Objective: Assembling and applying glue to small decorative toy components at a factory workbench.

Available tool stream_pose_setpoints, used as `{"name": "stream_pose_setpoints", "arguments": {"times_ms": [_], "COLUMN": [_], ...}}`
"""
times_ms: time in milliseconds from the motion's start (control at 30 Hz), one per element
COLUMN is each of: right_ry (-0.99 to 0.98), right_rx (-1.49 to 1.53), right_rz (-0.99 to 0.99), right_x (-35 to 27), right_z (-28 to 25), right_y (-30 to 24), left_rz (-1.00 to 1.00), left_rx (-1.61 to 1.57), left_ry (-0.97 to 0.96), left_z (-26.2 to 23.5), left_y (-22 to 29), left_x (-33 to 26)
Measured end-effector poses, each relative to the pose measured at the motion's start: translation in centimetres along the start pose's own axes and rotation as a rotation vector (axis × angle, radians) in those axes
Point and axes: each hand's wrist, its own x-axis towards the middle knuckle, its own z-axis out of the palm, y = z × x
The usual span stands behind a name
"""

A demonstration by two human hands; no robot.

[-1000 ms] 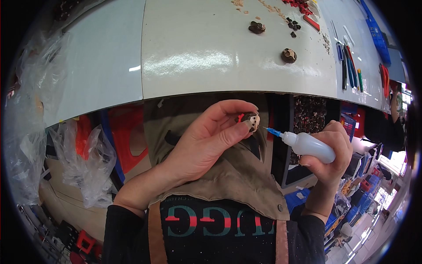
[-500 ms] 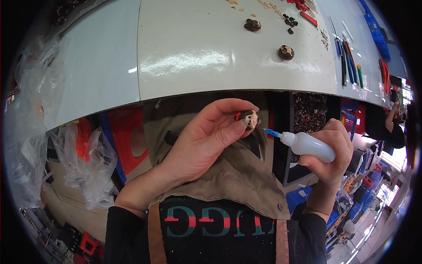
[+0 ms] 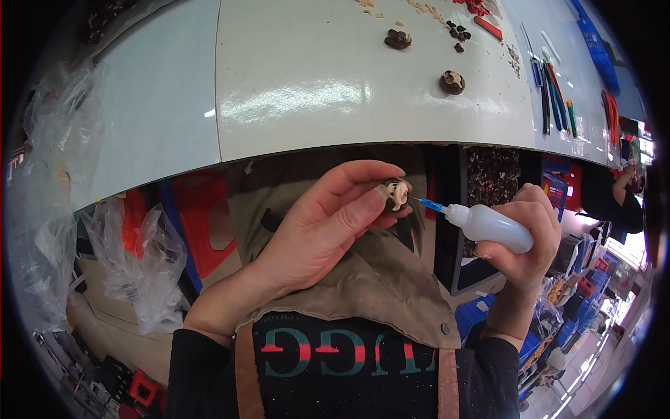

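Observation:
My left hand [image 3: 333,220] pinches a small brown figurine head with a cream face [image 3: 398,194] between thumb and fingers, above my apron. My right hand [image 3: 528,234] is wrapped round a translucent white squeeze bottle [image 3: 494,227] lying almost level. Its blue needle tip [image 3: 430,204] points left, with the thin needle at or very near the face; I cannot tell whether it touches. Two similar brown and cream pieces, one round [image 3: 452,82] and one flatter [image 3: 398,39], rest on the white table [image 3: 300,70].
Black bits [image 3: 458,32], cream bits [image 3: 426,10] and a red stick [image 3: 488,28] lie at the table's far side. Slim hand tools [image 3: 556,98] lie to the right. Below the table edge is a tray of dark pieces [image 3: 492,174]. Clear plastic bags [image 3: 139,269] hang at left. Another person's arm [image 3: 621,187] shows far right.
The figurine head has turned in my left fingers, and the red bit beside it is no longer visible. The bottle stays pointed at it, shifted very slightly.

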Motion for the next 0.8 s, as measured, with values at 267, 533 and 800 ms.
{"name": "stream_pose_setpoints", "arguments": {"times_ms": [267,533,800], "right_ry": [0.015,0.020,0.257], "right_rx": [0.016,0.038,0.486], "right_rz": [-0.024,-0.035,0.154], "right_x": [0.1,0.7,-0.8], "right_z": [0.1,0.1,0.3], "right_y": [-0.1,0.6,4.0], "left_rz": [-0.133,-0.178,-0.203], "left_rx": [-0.075,-0.094,-0.164], "left_ry": [0.030,0.054,-0.014], "left_z": [0.3,0.5,1.2], "left_y": [0.3,0.6,1.1], "left_x": [-0.2,0.3,0.1]}}
